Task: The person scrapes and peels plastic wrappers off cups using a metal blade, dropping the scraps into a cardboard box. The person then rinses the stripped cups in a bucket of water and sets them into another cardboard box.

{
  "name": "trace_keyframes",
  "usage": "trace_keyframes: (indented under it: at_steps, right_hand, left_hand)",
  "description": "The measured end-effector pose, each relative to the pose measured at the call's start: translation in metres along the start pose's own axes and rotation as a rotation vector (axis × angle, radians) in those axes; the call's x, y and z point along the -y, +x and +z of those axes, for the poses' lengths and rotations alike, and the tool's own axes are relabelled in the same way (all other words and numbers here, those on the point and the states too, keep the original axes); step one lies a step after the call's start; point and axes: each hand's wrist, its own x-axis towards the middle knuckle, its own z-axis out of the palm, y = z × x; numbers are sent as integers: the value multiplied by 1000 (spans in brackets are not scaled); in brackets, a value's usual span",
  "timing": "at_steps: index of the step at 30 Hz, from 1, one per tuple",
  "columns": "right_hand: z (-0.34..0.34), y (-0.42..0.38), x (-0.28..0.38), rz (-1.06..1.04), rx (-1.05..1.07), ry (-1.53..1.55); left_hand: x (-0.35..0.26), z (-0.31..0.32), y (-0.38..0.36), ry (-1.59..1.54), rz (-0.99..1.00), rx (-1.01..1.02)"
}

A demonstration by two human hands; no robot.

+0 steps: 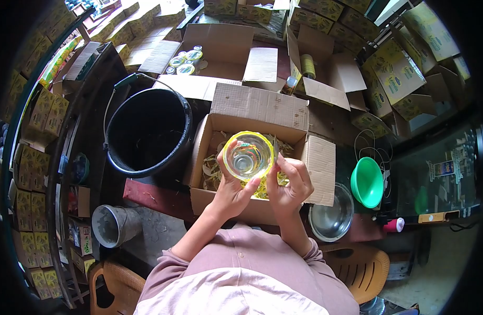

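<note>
Left hand [232, 191] wrapped round clear glass cup [246, 160], yellow rim, open end facing camera. Right hand [289, 184] up at cup's right side, fingertips pinching thin blade-like thing [275, 147], can't really tell what. Both over open cardboard box [259, 100], yellowish scraps inside. Big black bucket [148, 131] just left of box, handle raised. Clear bowl [331, 212] right of box, green basin [367, 182] beside it. Farther back, another open carton [215, 42] with round green-white lids [186, 68] piled on left side.
</note>
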Motion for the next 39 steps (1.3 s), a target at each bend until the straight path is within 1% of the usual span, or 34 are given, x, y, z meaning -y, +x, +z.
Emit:
trace_keyframes:
  at_steps: [7, 10, 14, 17, 23, 26, 29, 32, 35, 38, 39]
  right_hand:
    - [-3, 3, -7, 26, 37, 36]
    - [-6, 6, -11, 73, 77, 144]
    - [-11, 10, -10, 43, 88, 146]
    - [-13, 13, -7, 34, 101, 148]
    - [-17, 15, -6, 23, 122, 128]
    - [-18, 16, -7, 26, 145, 144]
    - [-19, 16, -6, 18, 157, 149]
    - [-19, 17, -7, 11, 159, 159]
    - [-18, 17, -5, 16, 162, 175]
    - [-16, 16, -5, 8, 165, 170]
    - [-15, 16, -4, 7, 163, 173]
  left_hand:
    - [-4, -6, -1, -35, -5, 70]
    - [-3, -10, 1, -90, -10, 98]
    - [-3, -16, 1, -203, -40, 165]
    - [-7, -21, 4, -173, -50, 211]
    - [-7, -25, 6, -212, -58, 275]
    - [-10, -30, 9, -247, -112, 316]
    - [-9, -31, 12, -370, -119, 349]
    - [-6, -34, 14, -419, -147, 383]
    - [-5, -34, 20, -408, -39, 436]
    - [-12, -33, 25, -142, 126, 470]
    - [-17, -28, 25, -165, 130, 428]
